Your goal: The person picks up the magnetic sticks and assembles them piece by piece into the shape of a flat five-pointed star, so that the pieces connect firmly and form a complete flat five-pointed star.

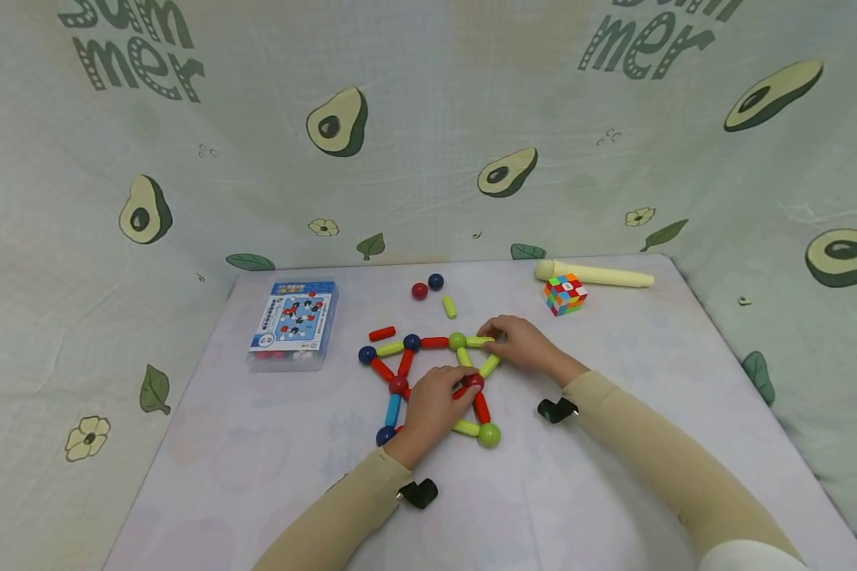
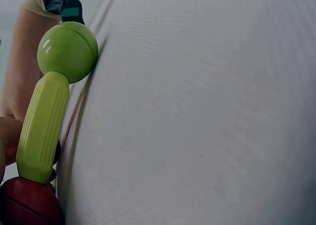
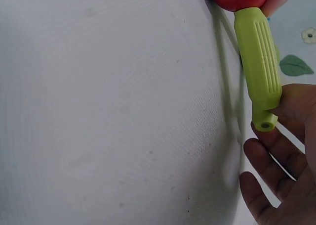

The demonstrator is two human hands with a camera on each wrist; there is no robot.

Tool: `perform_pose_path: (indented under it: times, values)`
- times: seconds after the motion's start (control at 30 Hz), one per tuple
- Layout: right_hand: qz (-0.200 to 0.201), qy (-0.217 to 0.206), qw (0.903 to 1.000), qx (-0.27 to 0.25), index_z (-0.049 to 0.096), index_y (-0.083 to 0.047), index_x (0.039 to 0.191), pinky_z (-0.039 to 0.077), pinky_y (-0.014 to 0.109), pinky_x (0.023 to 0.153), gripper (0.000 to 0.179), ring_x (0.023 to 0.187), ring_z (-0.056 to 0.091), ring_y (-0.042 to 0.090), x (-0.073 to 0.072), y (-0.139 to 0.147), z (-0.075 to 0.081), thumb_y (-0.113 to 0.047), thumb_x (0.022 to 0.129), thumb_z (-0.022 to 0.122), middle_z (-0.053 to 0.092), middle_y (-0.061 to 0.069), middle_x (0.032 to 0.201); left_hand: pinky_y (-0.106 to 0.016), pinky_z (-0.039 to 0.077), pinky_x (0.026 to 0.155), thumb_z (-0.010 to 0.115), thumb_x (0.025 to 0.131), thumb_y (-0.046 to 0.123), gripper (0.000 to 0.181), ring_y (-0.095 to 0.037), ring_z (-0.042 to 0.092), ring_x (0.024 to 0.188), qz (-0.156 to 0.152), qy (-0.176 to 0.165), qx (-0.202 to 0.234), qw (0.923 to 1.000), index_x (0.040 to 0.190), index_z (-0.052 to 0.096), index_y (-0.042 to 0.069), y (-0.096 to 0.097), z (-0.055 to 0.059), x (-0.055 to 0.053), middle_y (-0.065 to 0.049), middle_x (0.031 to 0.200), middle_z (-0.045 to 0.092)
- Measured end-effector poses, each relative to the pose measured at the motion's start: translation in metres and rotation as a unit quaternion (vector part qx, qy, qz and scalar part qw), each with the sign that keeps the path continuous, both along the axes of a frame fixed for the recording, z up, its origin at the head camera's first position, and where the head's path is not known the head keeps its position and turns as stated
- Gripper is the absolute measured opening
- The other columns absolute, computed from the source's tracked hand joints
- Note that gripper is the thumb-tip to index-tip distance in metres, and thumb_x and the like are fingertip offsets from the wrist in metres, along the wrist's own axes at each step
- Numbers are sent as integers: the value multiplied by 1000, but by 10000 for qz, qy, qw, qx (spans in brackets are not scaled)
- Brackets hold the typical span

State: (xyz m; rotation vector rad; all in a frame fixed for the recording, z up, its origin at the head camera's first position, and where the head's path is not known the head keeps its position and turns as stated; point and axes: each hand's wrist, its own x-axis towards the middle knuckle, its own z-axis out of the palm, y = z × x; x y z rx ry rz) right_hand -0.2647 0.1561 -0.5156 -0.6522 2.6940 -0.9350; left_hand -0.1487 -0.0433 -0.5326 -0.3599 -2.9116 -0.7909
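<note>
A flat frame of coloured balls and magnetic-looking rods lies on the table, with a green ball (image 1: 457, 341) at its top. My left hand (image 1: 432, 408) pinches the red ball (image 1: 474, 382) on the frame's right side, covering the middle of the frame. Above and to the right, my right hand (image 1: 520, 343) pinches a yellow-green rod (image 1: 479, 342) beside that green ball. Another yellow-green rod (image 3: 257, 57) slants up from the red ball towards the right hand's fingers. At the lower right corner sits a second green ball (image 1: 489, 435).
Behind the frame lie a loose red ball (image 1: 419, 291), a dark blue ball (image 1: 436, 281) and a yellow-green rod (image 1: 449, 307). A red rod (image 1: 382, 334) rests at upper left. Farther left is a plastic box (image 1: 293, 325); at back right, a puzzle cube (image 1: 565, 295) and pale yellow stick (image 1: 607, 275).
</note>
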Motion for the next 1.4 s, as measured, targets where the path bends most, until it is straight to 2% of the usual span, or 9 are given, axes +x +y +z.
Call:
perform_pose_path:
  times: [0.67,0.97,1.4]
  values:
    - [-29,0,9999,-141,70,-13,117,51,41,93,21,100,60,19,3,2,-7,-20,97,70,67,1,109,-21,51,75,74,94,41,36,-11,62,92,-54,45,43,10000,126,72,27,-1,2,2,7,107,73]
    - [-49,-19,9999,-153,69,-12,119,51,43,96,24,104,61,20,5,5,-6,-22,97,70,68,2,114,-20,51,74,73,94,42,36,-10,62,92,-70,73,29,9999,127,72,27,-1,-1,0,7,106,73]
    - [-57,-55,9997,-227,70,-12,119,51,43,96,24,105,61,21,7,7,-6,-22,97,70,68,2,114,-20,50,73,73,94,41,35,-10,61,90,-69,22,30,10000,127,72,27,0,2,2,7,105,73]
